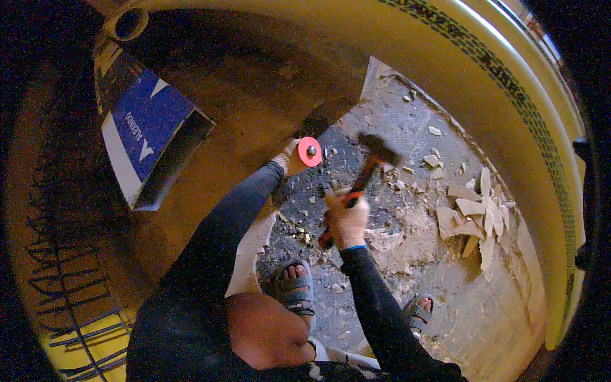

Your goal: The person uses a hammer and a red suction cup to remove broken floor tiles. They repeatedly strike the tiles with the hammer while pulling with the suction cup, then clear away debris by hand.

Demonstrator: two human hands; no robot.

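Observation:
My left hand (289,155) grips a chisel (311,151) behind its round pink hand guard (303,155). The chisel's metal striking end points up at me, while its shaft and tip are hidden beneath the guard and hand. In my right hand (351,222) is a hammer with a dark, orange-marked handle (364,179). The blurred hammer head (382,149) is to the right of the chisel, apart from it. Below both hands lies a rough grey floor (329,191) strewn with chips and dust.
Broken tile shards (477,215) are heaped at the right near the yellowish wall (444,71), which carries a patterned band. A blue-and-white cardboard box (152,124) with writing stands at left. My sandalled feet (296,289) rest among the debris. Dark metal wire (71,296) lies lower left.

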